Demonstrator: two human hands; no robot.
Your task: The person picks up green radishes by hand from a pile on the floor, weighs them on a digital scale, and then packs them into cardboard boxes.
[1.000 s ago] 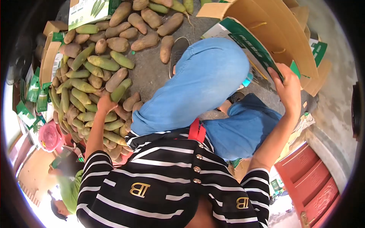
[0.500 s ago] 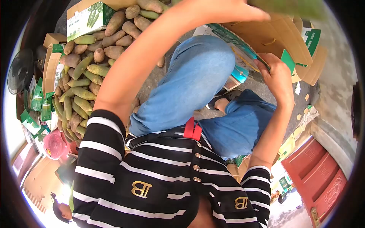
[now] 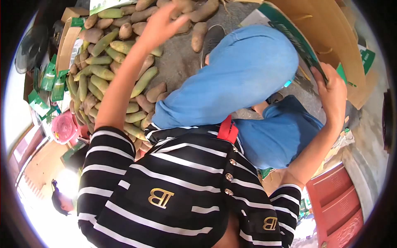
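Observation:
My left hand [image 3: 163,27] is over the upper part of a pile of roots, with thumb and fingers apart and nothing held. Just beyond its fingertips lies a brownish root [image 3: 204,11]. Long green radishes [image 3: 144,81] and brown, soil-coloured roots [image 3: 156,91] are heaped together on the floor to the left. On the right side, my right hand [image 3: 333,89] is closed on the edge of a green-printed flap of an opened cardboard box [image 3: 337,35]. Most of the box's inside is out of the frame.
My bent legs in blue jeans [image 3: 231,78] lie between the pile and the box. A pink basin [image 3: 65,127], a black fan [image 3: 31,49] and green packaging [image 3: 49,74] stand at far left. A red door [image 3: 337,202] is at lower right; another person's head [image 3: 61,200] shows at lower left.
My left hand has moved from above the box, beside a blurred green thing, leftward to the pile. My right hand stays on the box flap. The view has shifted.

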